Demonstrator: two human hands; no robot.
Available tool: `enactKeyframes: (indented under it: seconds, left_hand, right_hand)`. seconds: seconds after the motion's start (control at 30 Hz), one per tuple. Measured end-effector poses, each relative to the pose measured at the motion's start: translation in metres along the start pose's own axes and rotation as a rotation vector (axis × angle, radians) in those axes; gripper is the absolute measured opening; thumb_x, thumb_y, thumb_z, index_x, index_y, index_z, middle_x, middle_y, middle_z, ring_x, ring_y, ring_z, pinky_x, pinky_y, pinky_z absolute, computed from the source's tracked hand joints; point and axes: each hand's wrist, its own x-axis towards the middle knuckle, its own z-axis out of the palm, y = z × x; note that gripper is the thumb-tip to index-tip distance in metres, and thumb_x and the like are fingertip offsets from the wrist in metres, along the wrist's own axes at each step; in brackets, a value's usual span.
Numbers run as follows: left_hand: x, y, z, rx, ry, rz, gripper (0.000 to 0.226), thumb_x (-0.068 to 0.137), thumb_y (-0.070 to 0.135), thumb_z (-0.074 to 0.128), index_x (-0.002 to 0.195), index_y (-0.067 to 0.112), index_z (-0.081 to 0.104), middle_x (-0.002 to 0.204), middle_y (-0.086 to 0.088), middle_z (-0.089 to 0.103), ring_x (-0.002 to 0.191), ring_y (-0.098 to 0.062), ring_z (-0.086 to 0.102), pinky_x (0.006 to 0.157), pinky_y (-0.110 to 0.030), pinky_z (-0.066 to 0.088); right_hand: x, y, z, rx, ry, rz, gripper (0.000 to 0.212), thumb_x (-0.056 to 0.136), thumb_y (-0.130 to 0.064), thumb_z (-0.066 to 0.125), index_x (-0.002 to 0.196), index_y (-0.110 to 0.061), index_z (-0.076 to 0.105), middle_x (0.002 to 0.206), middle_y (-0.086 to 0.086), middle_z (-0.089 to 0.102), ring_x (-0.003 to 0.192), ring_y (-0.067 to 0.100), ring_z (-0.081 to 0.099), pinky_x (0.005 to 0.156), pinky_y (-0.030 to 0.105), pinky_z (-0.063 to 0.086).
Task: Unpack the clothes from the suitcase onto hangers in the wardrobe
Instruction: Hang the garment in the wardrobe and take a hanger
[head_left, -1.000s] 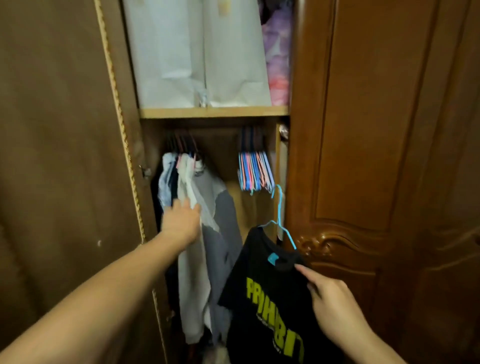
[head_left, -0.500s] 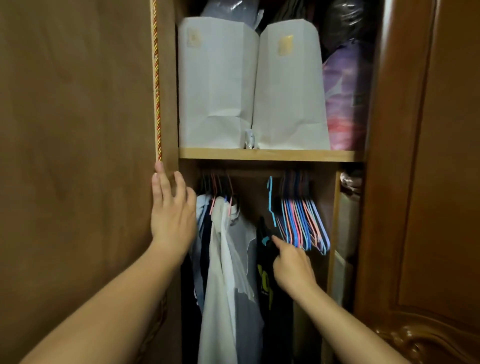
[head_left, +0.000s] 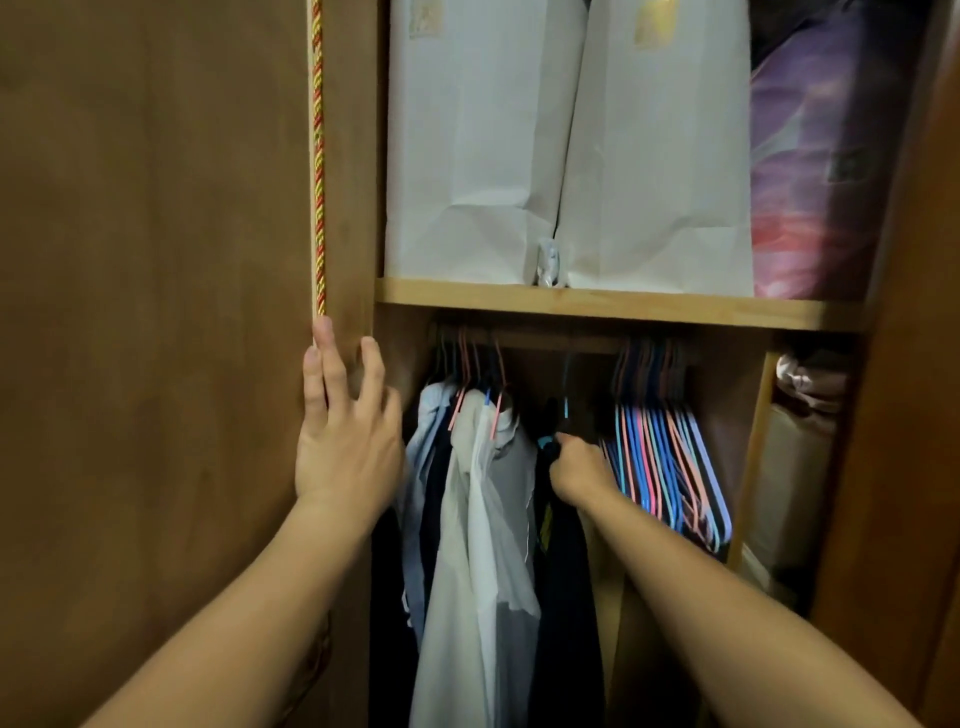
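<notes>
Head camera view, looking into an open wardrobe (head_left: 613, 306). The left hand (head_left: 345, 441) lies flat against the edge of the left door (head_left: 156, 312), fingers (head_left: 324, 358) straight and slightly spread, holding nothing. The fingertips touch the lower end of a red-and-yellow twisted cord (head_left: 317, 156) that runs up the door edge.

The right hand (head_left: 579, 470) reaches into the hanging compartment below the shelf. Its fingers are curled at the neck of a black T-shirt (head_left: 563, 597), just beside the blue hanger (head_left: 565, 400) that carries the garment. The grip itself is turned away from the camera, so I cannot tell whether the fingers are grasping the hanger or the fabric. The hanger hook rises toward the rail; the contact with the rail lies in shadow.

The black T-shirt hangs between two groups:
- Left: hung garments (head_left: 483, 519) in white, grey, pale blue and dark fabric, on pink and blue hangers.
- Right: a bunch of empty hangers (head_left: 665, 457) in blue, pink and purple, just beside the right hand.

On the shelf stand two white paper bags (head_left: 571, 156), touching each other. A purple and pink bundle (head_left: 810, 166) stands at their right. A narrow side compartment at the far right holds folded fabric (head_left: 808, 379).
</notes>
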Motion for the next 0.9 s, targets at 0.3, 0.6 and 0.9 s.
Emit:
enactKeyframes:
  seconds: [0.3,0.6,0.9]
  left_hand:
    - [-0.001,0.001,0.000,-0.057,0.019,-0.012,0.033,0.086,0.032,0.053,0.104,0.011,0.071,0.160,-0.024,0.027,0.140,-0.068,-0.013,0.120,-0.066,0.001]
    - [-0.001,0.001,-0.004,-0.055,-0.015,0.003,0.045,0.085,0.045,0.053,0.110,0.012,0.071,0.162,-0.023,0.024,0.140,-0.067,-0.018,0.120,-0.065,-0.002]
    - [-0.005,0.002,-0.001,-0.037,-0.056,0.105,0.040,0.088,0.044,0.047,0.106,0.017,0.071,0.162,-0.021,0.028,0.145,-0.060,-0.014,0.117,-0.070,-0.008]
  right_hand:
    - [-0.032,0.027,0.044,0.487,-0.024,0.049,0.061,0.095,-0.001,0.046,0.149,-0.027,0.037,0.128,-0.006,0.049,0.121,0.019,0.050,0.103,0.025,0.036]
    - [-0.017,-0.047,0.073,0.333,-0.487,-0.198,0.105,0.077,-0.036,0.060,0.159,-0.030,-0.005,0.160,0.002,0.029,0.144,0.026,0.035,0.118,0.038,0.031]
    - [-0.042,0.057,-0.001,-0.543,0.332,-0.368,0.028,0.084,-0.014,0.068,0.112,-0.016,0.064,0.112,0.005,0.058,0.105,0.024,0.051,0.089,0.036,0.044]
